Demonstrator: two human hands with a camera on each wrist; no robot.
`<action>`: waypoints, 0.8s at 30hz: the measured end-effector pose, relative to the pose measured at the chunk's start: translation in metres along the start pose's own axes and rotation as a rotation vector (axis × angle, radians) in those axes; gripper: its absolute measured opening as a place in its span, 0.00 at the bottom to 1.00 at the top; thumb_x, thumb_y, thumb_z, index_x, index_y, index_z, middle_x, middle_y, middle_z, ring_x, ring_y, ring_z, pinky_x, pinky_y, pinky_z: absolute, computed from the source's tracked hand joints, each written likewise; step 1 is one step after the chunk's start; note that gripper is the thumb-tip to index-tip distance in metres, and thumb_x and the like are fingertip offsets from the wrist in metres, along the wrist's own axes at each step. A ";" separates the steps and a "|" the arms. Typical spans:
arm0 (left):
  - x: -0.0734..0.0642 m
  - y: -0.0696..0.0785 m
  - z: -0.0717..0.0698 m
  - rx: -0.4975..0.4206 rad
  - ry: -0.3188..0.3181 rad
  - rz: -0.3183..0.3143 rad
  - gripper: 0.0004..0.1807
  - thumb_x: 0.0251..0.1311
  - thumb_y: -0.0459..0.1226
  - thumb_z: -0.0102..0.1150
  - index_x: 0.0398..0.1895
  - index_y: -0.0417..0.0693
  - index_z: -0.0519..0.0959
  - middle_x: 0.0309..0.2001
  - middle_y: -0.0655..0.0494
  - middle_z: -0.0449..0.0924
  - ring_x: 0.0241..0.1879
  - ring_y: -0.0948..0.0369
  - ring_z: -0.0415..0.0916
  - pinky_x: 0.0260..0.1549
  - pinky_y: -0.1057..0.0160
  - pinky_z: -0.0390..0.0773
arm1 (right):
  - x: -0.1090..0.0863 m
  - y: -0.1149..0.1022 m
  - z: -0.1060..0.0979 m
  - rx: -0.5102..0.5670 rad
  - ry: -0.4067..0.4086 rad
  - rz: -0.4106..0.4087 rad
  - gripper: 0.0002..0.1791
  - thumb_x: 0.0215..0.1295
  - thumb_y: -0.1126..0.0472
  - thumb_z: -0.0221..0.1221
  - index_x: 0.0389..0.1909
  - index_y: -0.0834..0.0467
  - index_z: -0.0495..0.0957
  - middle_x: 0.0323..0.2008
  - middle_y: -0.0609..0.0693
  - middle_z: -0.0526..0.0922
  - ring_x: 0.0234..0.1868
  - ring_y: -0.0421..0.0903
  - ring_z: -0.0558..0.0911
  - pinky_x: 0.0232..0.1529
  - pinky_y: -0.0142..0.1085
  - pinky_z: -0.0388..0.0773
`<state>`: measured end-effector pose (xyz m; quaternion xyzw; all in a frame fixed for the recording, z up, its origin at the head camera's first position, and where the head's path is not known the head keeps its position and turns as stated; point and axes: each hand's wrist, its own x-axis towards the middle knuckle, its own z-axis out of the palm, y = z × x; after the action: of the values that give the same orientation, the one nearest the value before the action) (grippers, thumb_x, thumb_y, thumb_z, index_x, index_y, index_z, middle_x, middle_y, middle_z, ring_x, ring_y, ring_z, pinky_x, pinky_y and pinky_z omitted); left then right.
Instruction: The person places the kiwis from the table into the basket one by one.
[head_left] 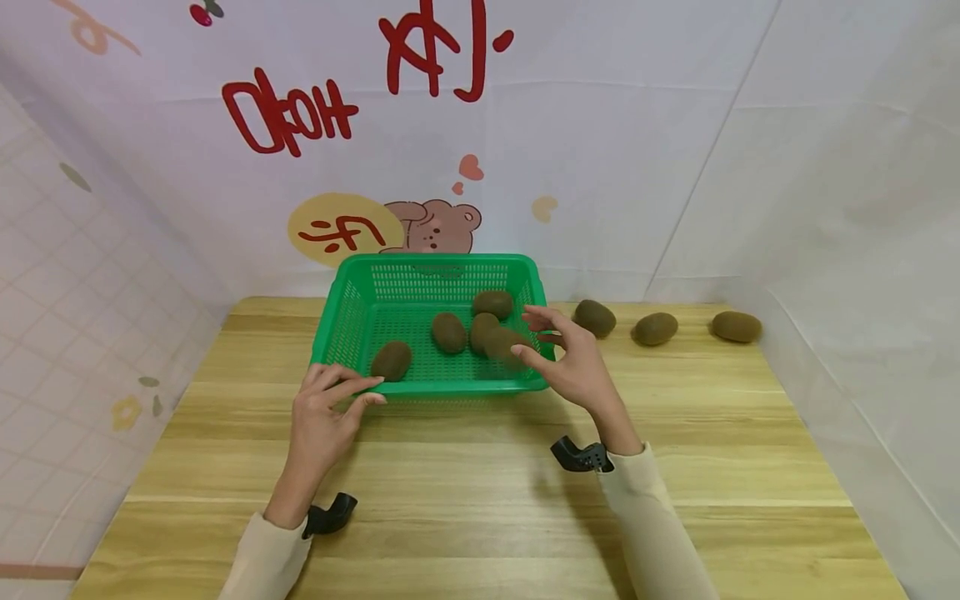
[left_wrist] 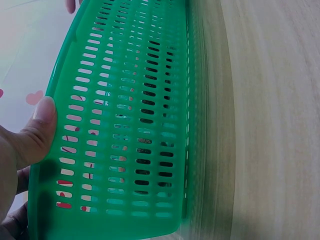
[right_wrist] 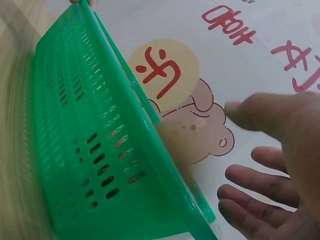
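Remotely, I had the left hand (head_left: 330, 404) pinching the green basket (head_left: 450, 387) by its front rim, the right hand (head_left: 570, 354) wide over its right side, near a blurred kiwi (head_left: 506, 346) inside. Ungripped, that could knock the other kiwis (head_left: 449, 332); a rim tug might tip the basket. Three loose kiwis (head_left: 656, 328) lay on the bench (head_left: 465, 467) to its right.

My feed shows red characters (head_left: 432, 58) on the backdrop (head_left: 615, 167), ten to twelve o'clock, one on a yellow circle (head_left: 386, 218); I can't read them.
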<state>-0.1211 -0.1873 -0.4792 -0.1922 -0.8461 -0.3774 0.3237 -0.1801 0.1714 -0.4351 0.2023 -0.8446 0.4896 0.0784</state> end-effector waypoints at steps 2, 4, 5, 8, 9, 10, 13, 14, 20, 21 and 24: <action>0.000 0.000 0.000 0.002 -0.002 0.002 0.16 0.38 0.29 0.81 0.36 0.44 0.92 0.32 0.51 0.84 0.36 0.54 0.68 0.40 0.65 0.67 | 0.000 -0.001 0.000 0.001 -0.004 -0.003 0.31 0.66 0.54 0.70 0.69 0.49 0.74 0.62 0.51 0.82 0.63 0.53 0.79 0.63 0.52 0.78; 0.000 -0.001 0.000 0.006 0.003 0.013 0.16 0.37 0.29 0.81 0.36 0.44 0.92 0.32 0.50 0.84 0.36 0.54 0.69 0.40 0.65 0.67 | -0.001 -0.001 -0.001 -0.012 -0.005 -0.011 0.32 0.66 0.54 0.71 0.70 0.49 0.73 0.63 0.49 0.81 0.64 0.53 0.79 0.64 0.51 0.78; 0.000 -0.001 0.000 0.008 0.005 0.017 0.16 0.37 0.29 0.81 0.36 0.44 0.92 0.32 0.51 0.84 0.36 0.54 0.69 0.40 0.66 0.67 | -0.001 -0.002 -0.002 -0.021 -0.003 -0.014 0.33 0.65 0.53 0.71 0.70 0.49 0.73 0.64 0.49 0.81 0.65 0.52 0.79 0.64 0.50 0.78; 0.000 0.000 0.000 0.013 0.008 0.030 0.16 0.38 0.30 0.81 0.36 0.44 0.92 0.32 0.50 0.84 0.36 0.55 0.69 0.39 0.67 0.67 | -0.002 -0.002 -0.004 -0.042 -0.004 -0.024 0.34 0.65 0.52 0.71 0.71 0.47 0.73 0.66 0.49 0.79 0.66 0.53 0.77 0.65 0.52 0.76; 0.000 0.001 0.000 0.012 0.011 0.034 0.16 0.38 0.30 0.81 0.36 0.44 0.92 0.32 0.50 0.84 0.36 0.55 0.69 0.39 0.67 0.67 | -0.002 -0.002 -0.005 -0.049 -0.004 -0.028 0.35 0.64 0.52 0.71 0.71 0.47 0.72 0.67 0.50 0.78 0.67 0.53 0.77 0.65 0.53 0.76; 0.001 0.001 0.000 0.011 0.013 0.036 0.16 0.38 0.30 0.82 0.36 0.45 0.92 0.32 0.51 0.84 0.36 0.55 0.69 0.39 0.67 0.67 | -0.002 -0.002 -0.006 -0.058 -0.003 -0.033 0.36 0.64 0.52 0.72 0.72 0.46 0.71 0.68 0.50 0.77 0.68 0.53 0.76 0.66 0.53 0.75; 0.001 0.002 0.001 0.006 0.017 0.042 0.17 0.37 0.30 0.82 0.36 0.44 0.92 0.32 0.51 0.84 0.35 0.55 0.69 0.39 0.65 0.67 | -0.003 -0.001 -0.009 -0.083 0.002 -0.054 0.39 0.63 0.53 0.73 0.74 0.45 0.69 0.72 0.49 0.74 0.72 0.51 0.72 0.68 0.54 0.72; 0.002 0.002 0.001 0.005 0.019 0.044 0.17 0.37 0.29 0.82 0.36 0.44 0.92 0.32 0.51 0.84 0.35 0.55 0.69 0.39 0.65 0.67 | -0.003 -0.001 -0.011 -0.090 0.005 -0.065 0.40 0.62 0.53 0.73 0.75 0.45 0.68 0.73 0.49 0.72 0.73 0.51 0.71 0.69 0.54 0.72; -0.001 -0.001 0.002 0.015 0.003 0.026 0.15 0.39 0.31 0.82 0.35 0.44 0.92 0.32 0.51 0.84 0.36 0.55 0.69 0.39 0.64 0.67 | -0.001 0.002 -0.015 -0.141 0.023 -0.049 0.45 0.61 0.50 0.74 0.77 0.43 0.64 0.79 0.47 0.63 0.78 0.52 0.63 0.71 0.58 0.67; -0.001 -0.001 0.002 0.016 -0.002 0.020 0.15 0.40 0.31 0.82 0.36 0.44 0.92 0.32 0.51 0.84 0.36 0.55 0.69 0.39 0.65 0.67 | 0.000 0.002 -0.016 -0.148 0.026 -0.040 0.45 0.61 0.49 0.73 0.78 0.42 0.63 0.79 0.46 0.61 0.79 0.52 0.62 0.72 0.59 0.65; -0.001 -0.001 0.001 0.017 -0.010 0.011 0.15 0.41 0.31 0.81 0.36 0.44 0.92 0.33 0.51 0.84 0.36 0.55 0.69 0.39 0.65 0.67 | 0.001 0.006 -0.019 -0.159 0.033 -0.024 0.47 0.61 0.48 0.73 0.78 0.41 0.61 0.80 0.43 0.59 0.81 0.52 0.58 0.73 0.61 0.62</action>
<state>-0.1214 -0.1872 -0.4816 -0.1959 -0.8497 -0.3676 0.3234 -0.1849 0.1900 -0.4296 0.1973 -0.8768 0.4234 0.1138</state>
